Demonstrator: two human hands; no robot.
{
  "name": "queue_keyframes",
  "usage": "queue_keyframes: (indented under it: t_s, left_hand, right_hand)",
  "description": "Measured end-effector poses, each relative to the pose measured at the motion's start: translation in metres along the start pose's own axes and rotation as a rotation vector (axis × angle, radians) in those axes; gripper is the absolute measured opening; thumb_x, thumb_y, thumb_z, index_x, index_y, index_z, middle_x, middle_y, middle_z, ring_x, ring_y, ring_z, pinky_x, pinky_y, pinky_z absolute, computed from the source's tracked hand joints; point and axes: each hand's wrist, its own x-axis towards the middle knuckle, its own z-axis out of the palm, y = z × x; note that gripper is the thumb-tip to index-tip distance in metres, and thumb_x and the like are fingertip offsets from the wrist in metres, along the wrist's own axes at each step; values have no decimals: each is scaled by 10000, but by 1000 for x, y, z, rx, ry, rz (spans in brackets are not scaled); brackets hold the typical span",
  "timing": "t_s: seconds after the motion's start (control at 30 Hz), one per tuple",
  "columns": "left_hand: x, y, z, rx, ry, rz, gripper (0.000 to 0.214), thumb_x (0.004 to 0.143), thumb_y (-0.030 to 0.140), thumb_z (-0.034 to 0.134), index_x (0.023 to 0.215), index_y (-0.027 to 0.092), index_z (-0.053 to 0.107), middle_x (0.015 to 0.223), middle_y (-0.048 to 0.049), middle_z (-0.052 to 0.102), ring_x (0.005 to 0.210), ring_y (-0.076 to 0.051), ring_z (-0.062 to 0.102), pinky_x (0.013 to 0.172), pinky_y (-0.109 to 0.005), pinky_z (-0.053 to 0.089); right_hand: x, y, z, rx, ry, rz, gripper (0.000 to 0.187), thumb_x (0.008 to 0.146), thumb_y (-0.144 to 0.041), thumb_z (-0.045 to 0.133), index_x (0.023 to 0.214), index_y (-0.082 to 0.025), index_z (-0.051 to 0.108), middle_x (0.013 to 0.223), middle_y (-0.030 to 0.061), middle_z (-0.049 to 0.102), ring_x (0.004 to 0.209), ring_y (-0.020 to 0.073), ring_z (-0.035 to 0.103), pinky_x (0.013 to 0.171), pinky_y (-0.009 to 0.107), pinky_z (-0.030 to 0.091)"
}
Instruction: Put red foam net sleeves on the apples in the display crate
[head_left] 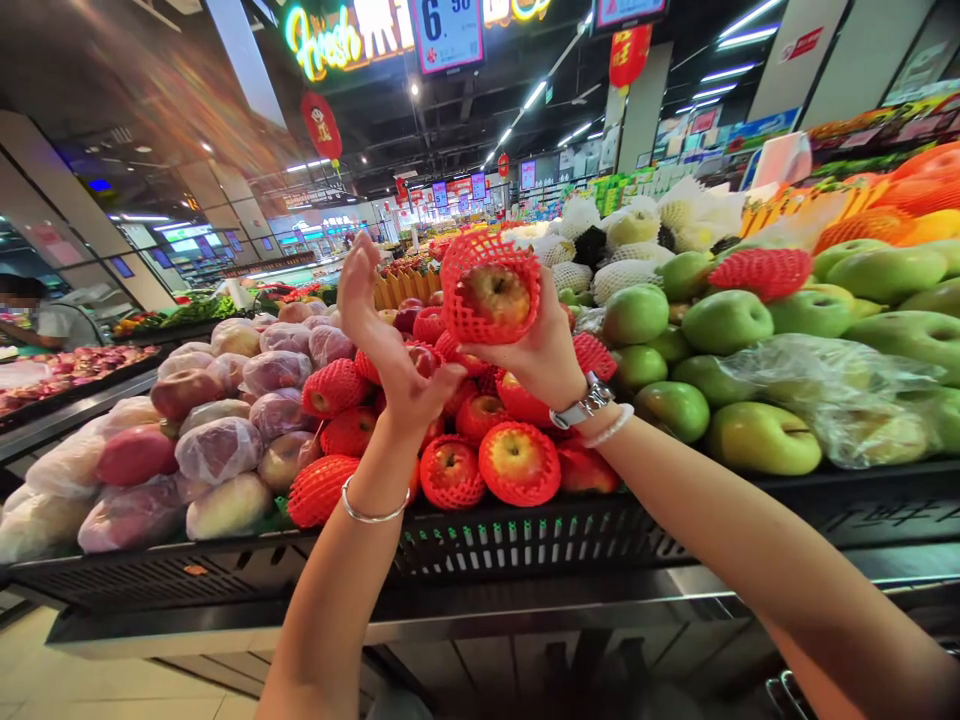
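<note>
My right hand [534, 350] cups a red-and-yellow apple [491, 296] from below, the fruit sleeved in a red foam net. My left hand [382, 345] is raised beside it, fingers spread and holding nothing, a small gap from the netted apple. Below both hands lies a heap of netted red apples [517, 463] in a black plastic display crate [525, 540]. A silver watch circles my right wrist, and a thin bangle circles my left.
Film-wrapped reddish fruit [217, 450] is piled on the left, and green apples or pears [727, 322] on the right. White-netted fruit [630, 230] lies behind them. A person [52, 325] stands at a distant stall on the left. Market aisles stretch beyond.
</note>
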Motion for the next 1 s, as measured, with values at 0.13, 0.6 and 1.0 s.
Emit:
queue_keyframes:
  t_s: [0.13, 0.6, 1.0]
  left_hand:
    - [2, 18, -2, -121, -257, 53, 1024, 703, 887, 409, 1496, 385, -1, 1632, -43, 155, 1534, -302, 106, 1270, -513, 201]
    - [-2, 5, 0, 89, -303, 13, 935, 762, 611, 686, 1468, 424, 102, 1474, -68, 427, 1438, -299, 371, 1182, -571, 382]
    - [-9, 7, -2, 127, -428, 290, 777, 833, 653, 557, 1444, 337, 196, 1383, -118, 507, 1336, -289, 493, 1102, -523, 455]
  right_hand:
    - [1, 1, 0, 10, -25, -37, 773, 611, -449, 842, 1247, -267, 443, 1327, 89, 530, 1303, 284, 483, 1182, 445, 343]
    - [3, 0, -2, 97, -236, -87, 840, 704, -362, 718, 1445, -326, 326, 1601, -12, 248, 1508, 210, 197, 1243, 378, 227]
    - [14, -25, -8, 489, -187, 487, 486, 805, -708, 419, 952, -282, 601, 1117, 34, 676, 1311, 254, 508, 1002, 477, 531]
